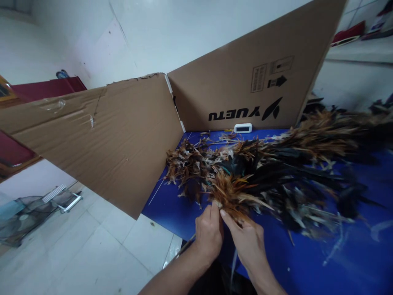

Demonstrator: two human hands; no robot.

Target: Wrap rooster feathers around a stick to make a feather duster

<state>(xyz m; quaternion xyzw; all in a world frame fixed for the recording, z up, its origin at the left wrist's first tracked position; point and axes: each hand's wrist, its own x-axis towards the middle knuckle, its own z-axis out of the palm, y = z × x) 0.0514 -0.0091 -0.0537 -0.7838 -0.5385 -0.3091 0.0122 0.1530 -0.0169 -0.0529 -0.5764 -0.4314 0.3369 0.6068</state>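
Left hand [209, 231] and right hand [248, 237] pinching brown feathers [227, 189], long axis slanting away, tips fanning rightward

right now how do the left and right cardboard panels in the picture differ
The left panel shows a plain face with shiny clear patches; the right panel carries black printing. The left panel's top edge is ragged in part, the right panel's straight. Both are brown and stand by the blue tabletop.
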